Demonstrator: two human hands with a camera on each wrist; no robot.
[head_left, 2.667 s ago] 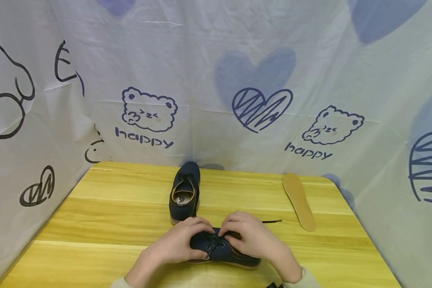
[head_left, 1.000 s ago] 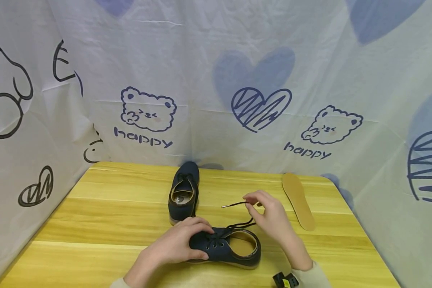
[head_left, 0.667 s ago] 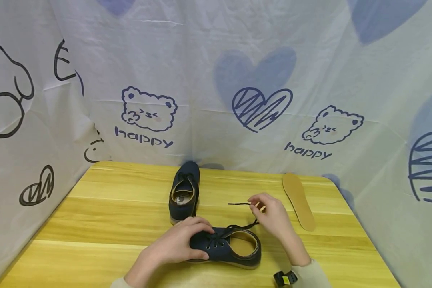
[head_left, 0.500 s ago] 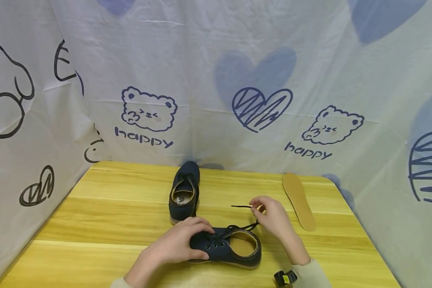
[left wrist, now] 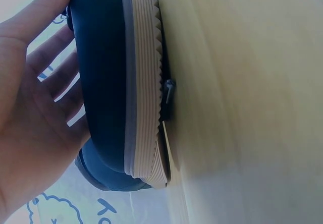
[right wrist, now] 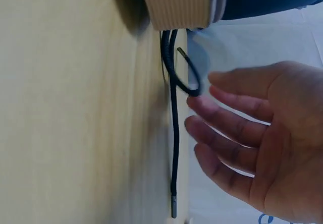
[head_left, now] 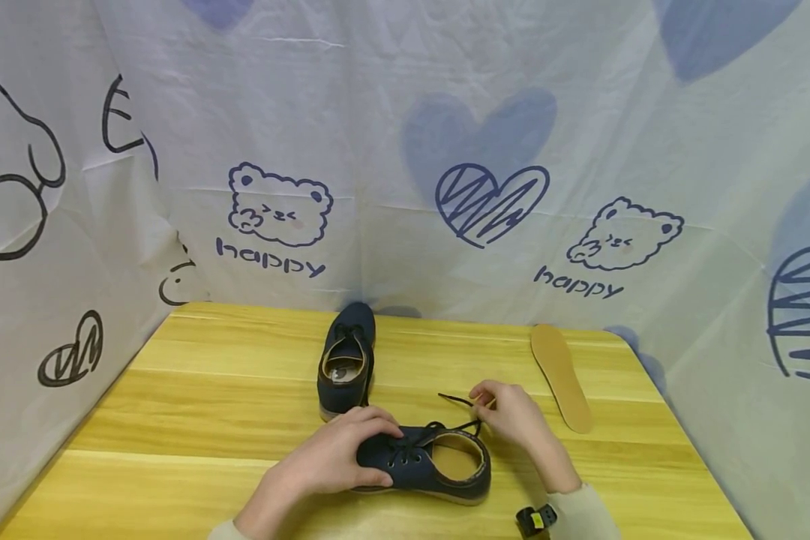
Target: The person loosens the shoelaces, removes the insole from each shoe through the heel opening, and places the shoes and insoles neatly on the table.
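A navy lace-up shoe (head_left: 415, 472) with a pale sole lies sideways on the wooden table, its tan-lined opening to the right. My left hand (head_left: 337, 454) grips its toe, thumb on the near side and fingers over the far side. Right of the shoe, my right hand (head_left: 509, 412) holds a black shoelace (head_left: 455, 398) at the thumb and forefinger tips, the free end pointing left. In the right wrist view the shoelace (right wrist: 192, 85) bends at these tips, while the other fingers hang loosely curved. Another lace end (right wrist: 174, 158) hangs lower, nearer the tabletop.
The matching navy shoe (head_left: 347, 360) stands behind, toe toward the back wall. A tan insole (head_left: 562, 379) lies at the right on the table (head_left: 196, 420). Printed white cloth (head_left: 378, 150) hangs around the back and sides. A small black device (head_left: 536, 520) sits by the right sleeve.
Earlier both hands were at the laces; the right hand has since drawn a lace out to the right and lowered it slightly toward the table. My left hand has stayed on the toe.
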